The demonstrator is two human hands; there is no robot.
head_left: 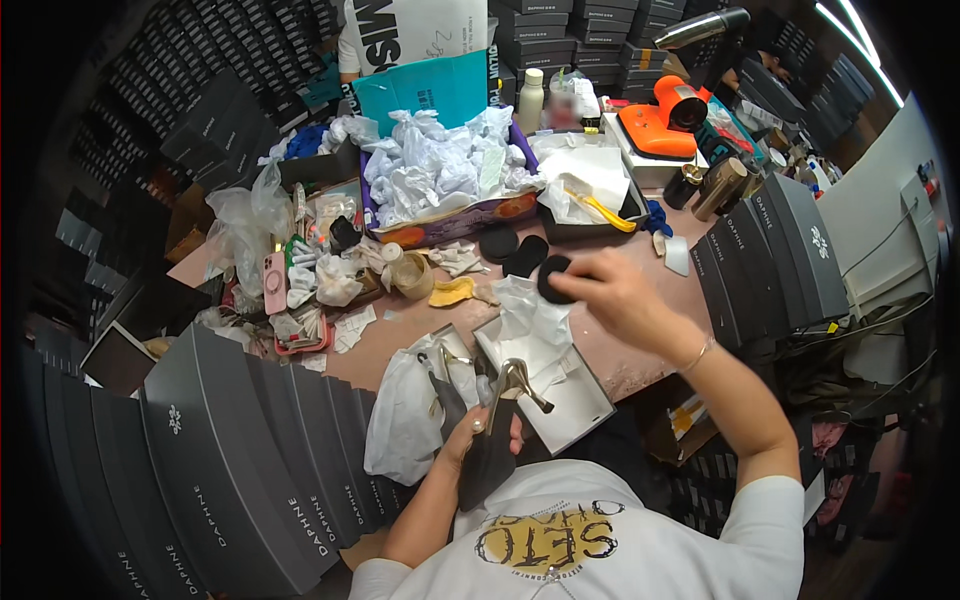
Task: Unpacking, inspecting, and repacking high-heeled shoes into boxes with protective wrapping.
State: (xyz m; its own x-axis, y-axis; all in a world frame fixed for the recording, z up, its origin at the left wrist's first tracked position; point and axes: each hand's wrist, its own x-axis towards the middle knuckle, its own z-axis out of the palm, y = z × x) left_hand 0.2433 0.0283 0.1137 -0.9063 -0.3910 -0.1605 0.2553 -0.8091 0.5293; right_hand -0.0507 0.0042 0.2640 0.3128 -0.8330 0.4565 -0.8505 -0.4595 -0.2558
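My left hand (468, 433) is wrapped round a dark high-heeled shoe (487, 472) close to my body, its shiny gold-bronze heel turned up. My right hand (618, 295) pinches a round black sponge pad (552, 280) above the table, apart from the shoe. A second shoe with a similar metallic heel (457, 364) lies just beyond my left hand, partly hidden. Next to it is a white cloth-like bag (400, 425). In front of me sits an open shoebox part (580, 408) with crumpled white paper (530, 318) over it. Two more black pads (498, 242) lie on the table.
Stacked grey shoeboxes stand at left (225, 450) and right (770, 250). Farther back are a purple box (440, 228) of crumpled paper, an orange device (655, 130), a tray with a yellow-handled brush (600, 208), and metallic cans (720, 188). A pink phone (275, 283) stands among clutter.
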